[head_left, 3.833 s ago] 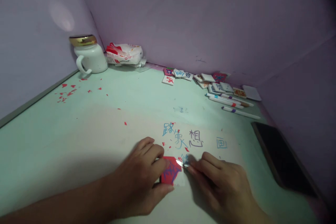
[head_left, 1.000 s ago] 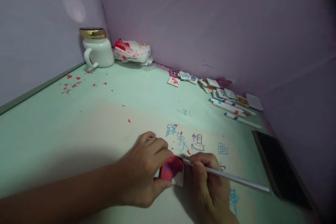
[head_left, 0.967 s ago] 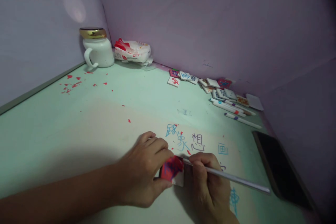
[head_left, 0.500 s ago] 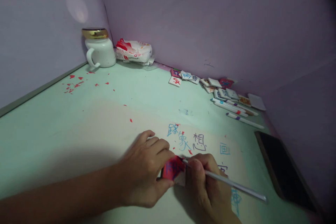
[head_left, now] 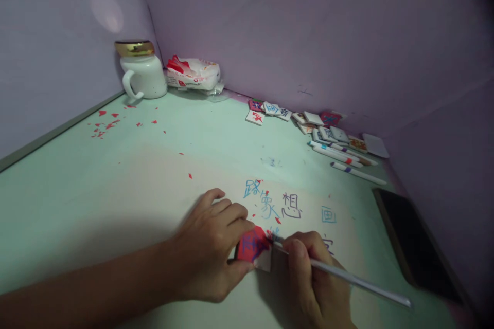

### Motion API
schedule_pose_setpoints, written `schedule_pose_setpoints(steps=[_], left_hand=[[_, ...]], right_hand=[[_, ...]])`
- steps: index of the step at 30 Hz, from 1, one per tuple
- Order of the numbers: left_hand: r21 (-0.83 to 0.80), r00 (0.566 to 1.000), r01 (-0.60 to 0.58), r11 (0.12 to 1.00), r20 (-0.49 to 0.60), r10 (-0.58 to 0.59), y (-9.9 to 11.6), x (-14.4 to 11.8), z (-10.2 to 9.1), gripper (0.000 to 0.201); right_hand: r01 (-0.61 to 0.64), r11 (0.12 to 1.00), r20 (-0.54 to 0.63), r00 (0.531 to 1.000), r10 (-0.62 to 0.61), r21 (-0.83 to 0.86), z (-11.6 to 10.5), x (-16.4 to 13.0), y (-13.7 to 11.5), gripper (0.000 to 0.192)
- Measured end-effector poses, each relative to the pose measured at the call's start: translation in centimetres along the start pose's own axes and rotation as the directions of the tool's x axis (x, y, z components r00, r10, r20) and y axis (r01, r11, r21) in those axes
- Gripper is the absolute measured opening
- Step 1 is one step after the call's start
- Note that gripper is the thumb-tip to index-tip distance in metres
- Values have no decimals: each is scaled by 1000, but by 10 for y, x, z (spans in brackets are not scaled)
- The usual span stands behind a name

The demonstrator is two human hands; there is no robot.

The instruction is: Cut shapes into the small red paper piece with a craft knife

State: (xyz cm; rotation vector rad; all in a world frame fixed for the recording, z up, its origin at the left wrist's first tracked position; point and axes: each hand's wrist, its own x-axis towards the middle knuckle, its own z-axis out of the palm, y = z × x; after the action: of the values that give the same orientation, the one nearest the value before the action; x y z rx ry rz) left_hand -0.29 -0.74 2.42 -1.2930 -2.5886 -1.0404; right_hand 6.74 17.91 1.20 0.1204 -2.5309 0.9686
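Head view: left hand (head_left: pixel 214 249) pinching small tile (head_left: pixel 252 248) flat by edges; right hand (head_left: pixel 312 280), at 3 o'clock, gripping pen (head_left: pixel 347 278). Probably light, stiff, slippery.

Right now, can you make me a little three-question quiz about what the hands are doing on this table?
1. True or false: the left hand presses on a red-painted tile.
2. What does the right hand hold? A) scissors B) a thin white pen C) a spoon
3. Fill in: the white mug with the gold lid stands in the far ____ corner of the table.

Key: 1 true. 2 B; its tip meets the tile's right edge. 3 left, beside a crumpled packet.
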Motion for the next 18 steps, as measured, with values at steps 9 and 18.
schedule_pose_setpoints(steps=[9,18], left_hand=[[-2,1000,-21,1000,-18,21,0,1,1,30],[-5,1000,-25,1000,-13,25,0,2,-2,30]], right_hand=[[4,998,13,1000,-3,-70,-5,-1,-2,27],[-15,994,6,1000,16,-107,-8,-1,-3,31]])
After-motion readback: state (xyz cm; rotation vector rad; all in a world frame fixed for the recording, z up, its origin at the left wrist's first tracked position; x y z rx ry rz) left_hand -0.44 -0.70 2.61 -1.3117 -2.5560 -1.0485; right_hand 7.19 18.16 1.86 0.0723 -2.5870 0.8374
